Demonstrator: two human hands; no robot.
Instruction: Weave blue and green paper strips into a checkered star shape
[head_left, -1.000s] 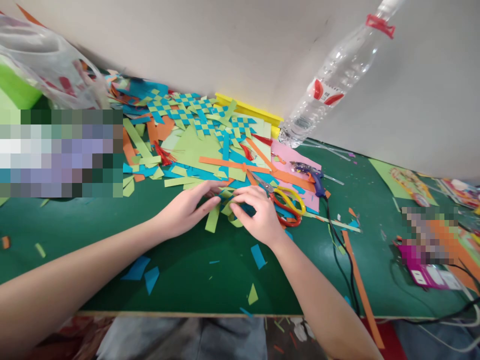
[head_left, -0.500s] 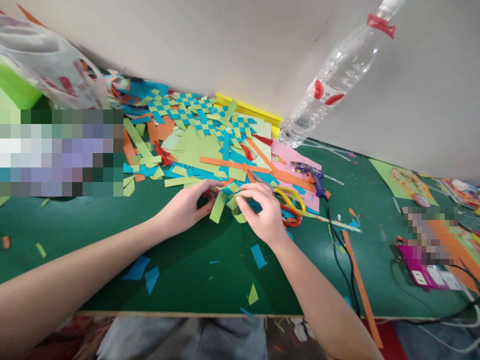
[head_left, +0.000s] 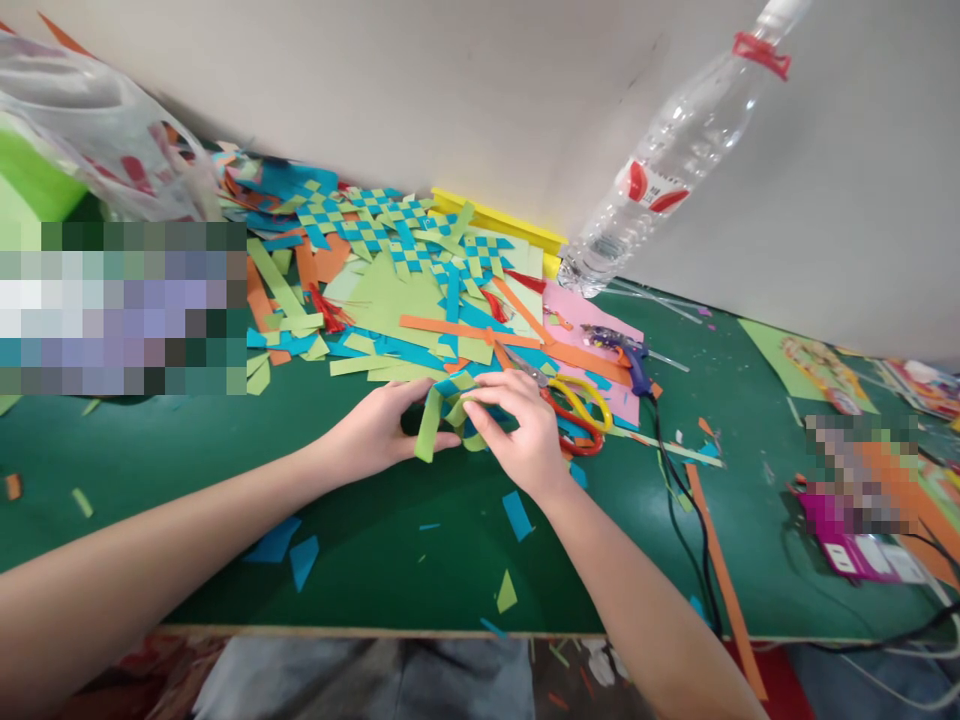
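While the right hand pinched it, woven paper showed behind the front edge of the green surface

The left hand curved around the paper's left side, fingertips hidden; I couldn't tell whether it gripped. Scissors lay beside the right hand.

Between the forearms, the table offers good room: only flat scraps lie there, and a hand can pass above them. The gap between left hand and right hand is filled by the woven piece. Behind them, the paper pile obstructs a low path. Beside the right hand, the scissors stand in the way, then the glue gun and its cord. Farther back rises the bottle.
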